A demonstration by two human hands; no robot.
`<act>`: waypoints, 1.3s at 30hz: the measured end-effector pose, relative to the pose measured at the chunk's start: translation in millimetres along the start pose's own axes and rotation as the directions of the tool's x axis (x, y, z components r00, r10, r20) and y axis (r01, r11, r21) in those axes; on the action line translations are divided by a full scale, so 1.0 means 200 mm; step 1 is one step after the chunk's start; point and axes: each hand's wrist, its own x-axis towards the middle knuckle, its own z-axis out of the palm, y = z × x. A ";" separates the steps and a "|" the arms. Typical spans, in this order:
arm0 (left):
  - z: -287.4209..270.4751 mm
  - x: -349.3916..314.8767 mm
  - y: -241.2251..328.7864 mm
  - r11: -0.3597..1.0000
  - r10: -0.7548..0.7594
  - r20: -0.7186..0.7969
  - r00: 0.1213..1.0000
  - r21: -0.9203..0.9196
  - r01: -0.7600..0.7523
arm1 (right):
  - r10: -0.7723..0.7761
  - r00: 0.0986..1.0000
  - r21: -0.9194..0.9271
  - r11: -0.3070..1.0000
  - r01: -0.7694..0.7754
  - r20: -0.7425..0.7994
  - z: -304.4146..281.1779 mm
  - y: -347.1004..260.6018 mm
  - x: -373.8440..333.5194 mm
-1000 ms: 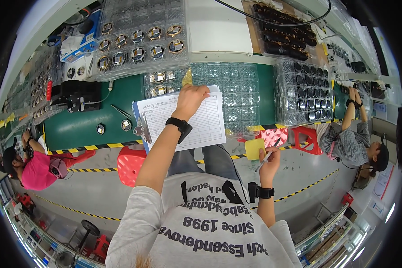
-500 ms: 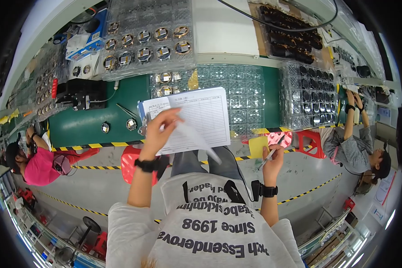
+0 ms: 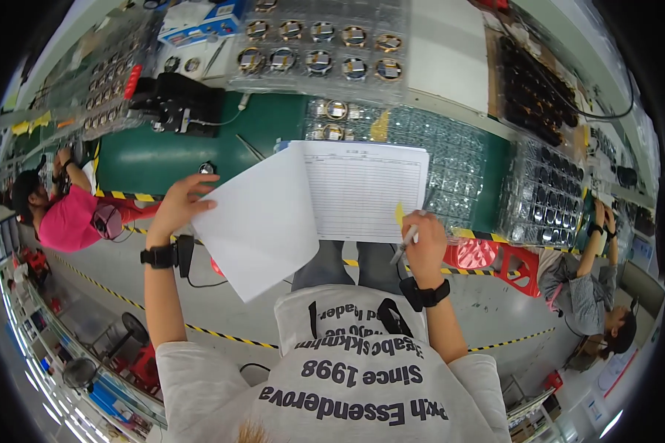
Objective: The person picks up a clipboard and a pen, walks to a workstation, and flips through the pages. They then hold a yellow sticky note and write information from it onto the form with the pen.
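My left hand is at the left edge of a turned-over white sheet. Its fingers are apart, and the thumb lies against the sheet's edge. That sheet slants out to the left of a stack of printed forms with ruled lines, which rests at the table's near edge above my lap. Over the lower right corner of the forms, my right hand is closed round a pale pen. A sliver of yellow paper shows beside its fingers; the rest is hidden.
Clear trays of round watch-like parts stand behind. Tweezers and a round part lie on the green mat. A black device stands left; trays of dark round parts stand right. People sit at both sides.
The sheet has swung over to the left, with my left hand moving left and down. My right hand has come left, onto the forms. The whole view has shifted.
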 end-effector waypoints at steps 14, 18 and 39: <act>0.07 0.33 -0.28 0.799 -0.035 -0.424 0.905 0.532 0.280 | -0.260 0.947 0.146 0.961 0.234 0.191 0.51 -0.22 0.14; 0.39 0.30 -0.13 0.670 0.412 -0.577 0.705 0.716 0.195 | -0.210 0.951 0.273 0.951 0.144 0.228 0.47 -0.18 0.08; 1.19 0.01 0.05 0.721 0.340 -0.055 0.939 0.656 -0.222 | 0.422 0.905 0.638 0.712 -0.292 -0.057 0.65 0.19 0.37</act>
